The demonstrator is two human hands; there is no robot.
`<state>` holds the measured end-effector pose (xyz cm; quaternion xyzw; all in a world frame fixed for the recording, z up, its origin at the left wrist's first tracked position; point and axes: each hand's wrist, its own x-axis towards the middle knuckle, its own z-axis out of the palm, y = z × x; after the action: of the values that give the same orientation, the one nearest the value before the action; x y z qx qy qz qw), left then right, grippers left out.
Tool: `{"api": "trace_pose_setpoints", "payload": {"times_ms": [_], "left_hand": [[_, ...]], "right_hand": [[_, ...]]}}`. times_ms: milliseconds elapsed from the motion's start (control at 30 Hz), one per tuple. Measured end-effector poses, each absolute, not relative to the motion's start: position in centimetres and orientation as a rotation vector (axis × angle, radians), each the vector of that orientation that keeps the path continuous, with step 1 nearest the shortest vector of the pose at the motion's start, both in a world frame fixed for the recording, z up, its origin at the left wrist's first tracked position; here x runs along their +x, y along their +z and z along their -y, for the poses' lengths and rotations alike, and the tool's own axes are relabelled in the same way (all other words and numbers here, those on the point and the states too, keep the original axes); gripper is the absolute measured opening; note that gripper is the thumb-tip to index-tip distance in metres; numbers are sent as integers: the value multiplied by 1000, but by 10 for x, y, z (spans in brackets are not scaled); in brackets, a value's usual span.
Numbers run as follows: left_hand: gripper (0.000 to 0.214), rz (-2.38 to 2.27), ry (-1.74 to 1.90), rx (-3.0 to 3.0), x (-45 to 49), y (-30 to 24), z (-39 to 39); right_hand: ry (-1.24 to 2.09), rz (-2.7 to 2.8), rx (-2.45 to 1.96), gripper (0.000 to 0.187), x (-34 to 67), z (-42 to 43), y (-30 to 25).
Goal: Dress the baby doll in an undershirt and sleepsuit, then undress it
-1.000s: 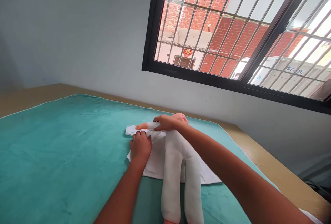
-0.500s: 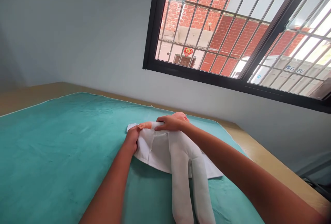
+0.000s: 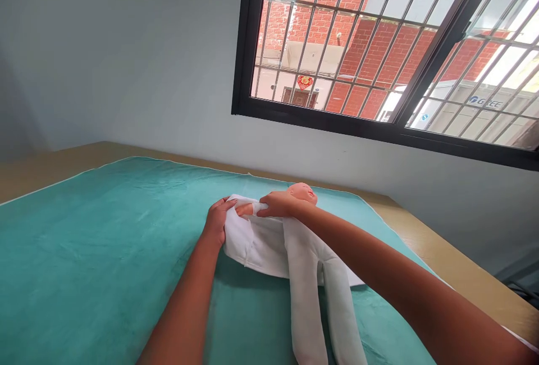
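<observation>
A baby doll point(image 3: 309, 275) with a white cloth body and a bare pink head lies on its back on a white garment point(image 3: 255, 244), spread over a teal blanket point(image 3: 105, 252). My left hand point(image 3: 217, 222) grips the garment's left edge and lifts it up round the doll's arm. My right hand point(image 3: 275, 205) is closed on the doll's arm near the shoulder, its pink hand sticking out to the left. The doll's two long legs point toward me.
The teal blanket covers a wooden platform point(image 3: 458, 278) that runs along a pale wall. A black-framed barred window point(image 3: 379, 56) sits above right, with brick buildings outside.
My left hand has gone from pressing flat on the garment to gripping its edge and raising it over the doll's arm. The doll has shifted slightly right.
</observation>
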<state>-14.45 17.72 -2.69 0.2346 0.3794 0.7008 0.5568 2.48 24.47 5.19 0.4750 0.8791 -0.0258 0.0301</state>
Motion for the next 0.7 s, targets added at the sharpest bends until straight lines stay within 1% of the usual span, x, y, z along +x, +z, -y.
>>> {"api": "trace_pose_setpoints", "payload": {"times_ms": [100, 233, 300, 467, 600, 700], "left_hand": [[26, -993, 1740, 672, -123, -17, -177], [22, -1064, 1779, 843, -102, -6, -174], [24, -1048, 1791, 831, -99, -2, -171], [28, -1012, 1839, 708, -102, 4, -169], [25, -895, 1867, 659, -95, 9, -170], [20, -841, 1886, 739, -87, 14, -169]], "right_hand": [[-111, -2658, 1308, 32, 17, -243, 51], [-105, -2591, 1341, 35, 15, -247, 52], [-91, -2582, 1361, 37, 17, -250, 53], [-69, -2555, 1349, 34, 19, -254, 53], [-121, -2403, 1556, 36, 16, -256, 56], [-130, -2276, 1738, 37, 15, -257, 61]]}}
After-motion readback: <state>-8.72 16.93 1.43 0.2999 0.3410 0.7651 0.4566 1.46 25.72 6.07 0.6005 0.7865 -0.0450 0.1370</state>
